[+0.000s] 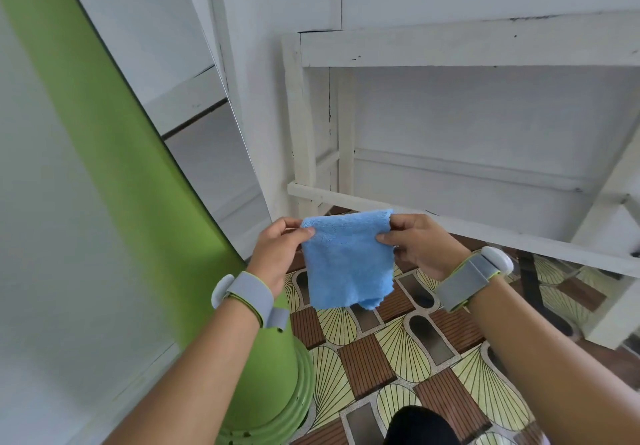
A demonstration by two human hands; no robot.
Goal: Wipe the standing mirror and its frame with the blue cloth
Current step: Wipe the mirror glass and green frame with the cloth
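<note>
The blue cloth hangs in front of me, spread between both hands. My left hand pinches its top left corner and my right hand pinches its top right corner. Both wrists wear grey bands. The standing mirror leans at the left: a broad green frame runs down to a round green base. A reflective pane beside the green band shows white shelving. The cloth is apart from the mirror, just right of its lower frame.
A white wooden rack with rails stands against the white wall ahead and to the right. The patterned brown and yellow floor lies below my hands. A dark shape shows at the bottom edge.
</note>
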